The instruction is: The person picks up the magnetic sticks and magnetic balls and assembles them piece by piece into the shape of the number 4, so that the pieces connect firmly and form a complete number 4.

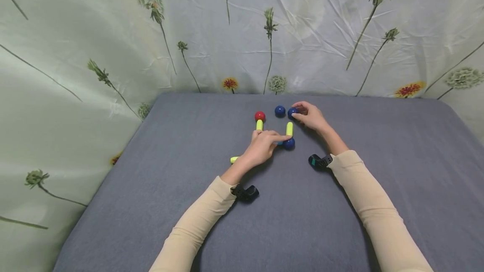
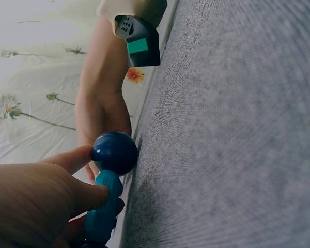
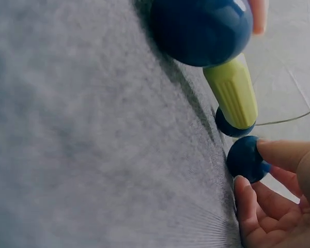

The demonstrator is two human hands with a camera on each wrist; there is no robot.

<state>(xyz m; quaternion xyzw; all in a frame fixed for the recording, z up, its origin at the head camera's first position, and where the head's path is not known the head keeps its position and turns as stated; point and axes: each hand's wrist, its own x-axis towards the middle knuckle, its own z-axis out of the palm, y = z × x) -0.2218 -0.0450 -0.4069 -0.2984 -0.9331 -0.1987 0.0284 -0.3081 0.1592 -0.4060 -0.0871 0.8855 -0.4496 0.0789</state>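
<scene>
On my head view, the right grip (image 1: pixel 311 117) pinches a navy ball (image 1: pixel 293 113) at its nine o'clock. I see the left grip (image 1: pixel 261 148) grasping a blue stick (image 2: pixel 103 213) at its three o'clock, another navy sphere (image 1: pixel 289 144) capping that stick.

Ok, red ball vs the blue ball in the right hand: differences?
Colour: the red ball is red, the blue ball dark blue.
Contact: the right hand pinches the blue ball; no hand touches the red ball.
Position: the red ball lies left of the blue ball in the head view.
Shared: both are round and glossy.
</scene>
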